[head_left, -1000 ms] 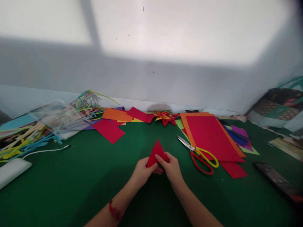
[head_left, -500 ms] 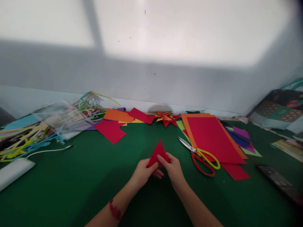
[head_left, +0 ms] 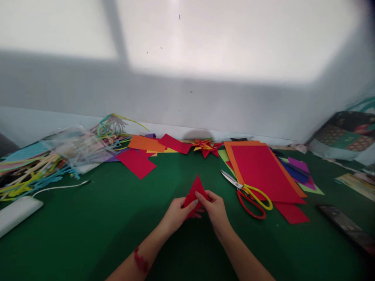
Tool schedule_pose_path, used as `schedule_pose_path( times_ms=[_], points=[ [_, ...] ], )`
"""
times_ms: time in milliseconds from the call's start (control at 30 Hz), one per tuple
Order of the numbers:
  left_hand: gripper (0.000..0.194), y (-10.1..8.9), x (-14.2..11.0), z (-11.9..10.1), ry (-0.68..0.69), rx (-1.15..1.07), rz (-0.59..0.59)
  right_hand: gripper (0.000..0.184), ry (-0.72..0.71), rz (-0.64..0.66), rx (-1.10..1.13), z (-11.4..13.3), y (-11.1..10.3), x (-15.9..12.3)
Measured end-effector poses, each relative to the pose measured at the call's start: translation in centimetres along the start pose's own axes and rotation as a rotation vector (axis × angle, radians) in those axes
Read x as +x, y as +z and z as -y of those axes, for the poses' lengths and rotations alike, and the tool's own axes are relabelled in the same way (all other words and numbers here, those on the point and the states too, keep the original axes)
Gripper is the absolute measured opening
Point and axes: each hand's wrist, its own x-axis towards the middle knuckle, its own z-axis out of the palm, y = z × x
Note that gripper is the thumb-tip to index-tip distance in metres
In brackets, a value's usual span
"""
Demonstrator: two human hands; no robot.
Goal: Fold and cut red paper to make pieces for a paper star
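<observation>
A folded red paper triangle (head_left: 197, 188) points away from me over the green tabletop (head_left: 88, 234). My left hand (head_left: 177, 212) pinches its lower left corner. My right hand (head_left: 215, 208) pinches its lower right edge, fingertips pressed on the fold. Both hands meet in the middle of the view, close to the table. Scissors (head_left: 249, 193) with one yellow and one red handle lie just right of my right hand.
Large red and orange sheets (head_left: 260, 169) lie at right with purple and blue pieces. Small red and orange squares (head_left: 136, 162) and a folded paper star (head_left: 206, 146) sit by the wall. Coloured strips and a clear bag (head_left: 73, 146) pile at left. A phone (head_left: 345, 226) lies far right.
Both hands have shifted slightly on the red paper, the fingers pressing closer together at its base. The paper stays in the same place.
</observation>
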Motion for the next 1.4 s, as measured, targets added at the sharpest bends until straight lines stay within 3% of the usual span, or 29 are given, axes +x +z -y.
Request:
schedule_pose_path(
  times_ms=[300, 533, 633, 967, 1133, 1400],
  points=[
    [0.038, 0.6, -0.3, -0.1, 0.040, 0.034, -0.076, 0.027, -0.010, 0.023, 0.030, 0.1, -0.1, -0.1],
    [0.032, -0.1, -0.7, -0.9, 0.147, 0.420, -0.164, 0.026, -0.005, 0.070, 0.023, -0.2, -0.3, 0.2],
    [0.031, -0.3, -1.0, -1.6, 0.163, 0.487, -0.164, 0.024, -0.019, 0.099, 0.016, -0.4, -0.6, 0.2],
    [0.034, -0.2, -1.0, -1.4, 0.179, 0.396, -0.123, 0.025, -0.023, 0.109, -0.001, -0.1, -0.5, 0.1],
    [0.037, 0.0, -1.2, -1.7, 0.173, 0.332, -0.042, 0.023, 0.008, 0.112, 0.035, 0.2, -0.4, -0.1],
    [0.041, 0.0, -1.3, -1.9, 0.167, 0.351, -0.087, 0.027, 0.007, 0.105, 0.044, 0.3, -0.1, -0.3]
  ],
)
